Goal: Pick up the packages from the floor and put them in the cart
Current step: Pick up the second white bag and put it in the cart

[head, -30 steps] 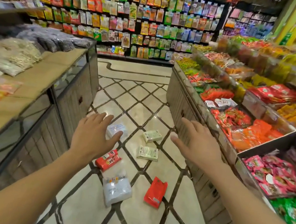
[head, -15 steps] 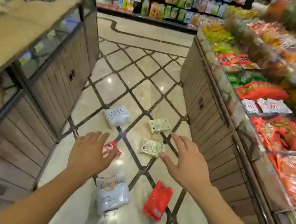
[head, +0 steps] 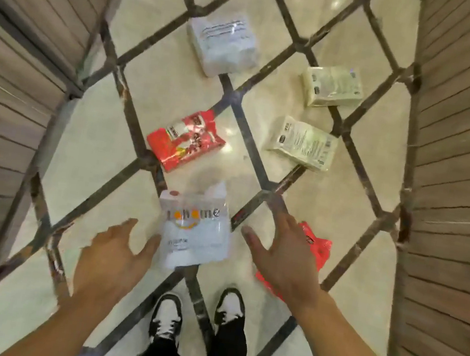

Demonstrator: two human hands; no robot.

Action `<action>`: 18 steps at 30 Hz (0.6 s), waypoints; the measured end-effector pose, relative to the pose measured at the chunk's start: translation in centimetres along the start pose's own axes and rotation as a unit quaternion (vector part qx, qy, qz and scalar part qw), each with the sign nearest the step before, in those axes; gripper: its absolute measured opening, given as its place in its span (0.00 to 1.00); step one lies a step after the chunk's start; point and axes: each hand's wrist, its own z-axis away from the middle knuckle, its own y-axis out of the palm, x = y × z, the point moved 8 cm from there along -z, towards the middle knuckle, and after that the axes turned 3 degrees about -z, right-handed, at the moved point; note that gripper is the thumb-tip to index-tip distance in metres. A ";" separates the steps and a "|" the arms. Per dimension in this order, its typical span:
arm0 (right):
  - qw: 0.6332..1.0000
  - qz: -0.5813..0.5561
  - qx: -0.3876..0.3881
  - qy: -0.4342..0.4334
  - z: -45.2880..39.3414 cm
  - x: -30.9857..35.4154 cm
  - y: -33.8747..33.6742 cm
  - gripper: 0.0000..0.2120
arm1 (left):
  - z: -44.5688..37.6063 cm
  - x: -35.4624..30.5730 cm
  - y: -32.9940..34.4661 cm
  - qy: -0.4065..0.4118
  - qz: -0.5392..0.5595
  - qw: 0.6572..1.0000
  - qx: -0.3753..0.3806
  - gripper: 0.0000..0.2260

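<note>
White package [head: 196, 233] lies flat between both spread, empty hands, left hand [head: 112, 254] and right hand [head: 285, 258]; its long axis points away from them.

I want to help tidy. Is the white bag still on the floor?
Yes. The white bag lies flat on the floor, both hands open beside it.

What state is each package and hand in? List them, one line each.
Printed white bag: flat on floor, between the hands.
Far white pack: on floor, untouched.
Red pack: on floor, untouched.
Second red pack: partly under right hand.
Two cream packs: on floor.
Left hand: open, empty.
Right hand: open, empty.
</note>
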 end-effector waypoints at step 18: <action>0.994 -0.045 0.065 0.082 -16.4 -15.3 28.9 0.52 | -16.7 3.5 27.3 -0.121 0.181 0.976 -0.024 0.53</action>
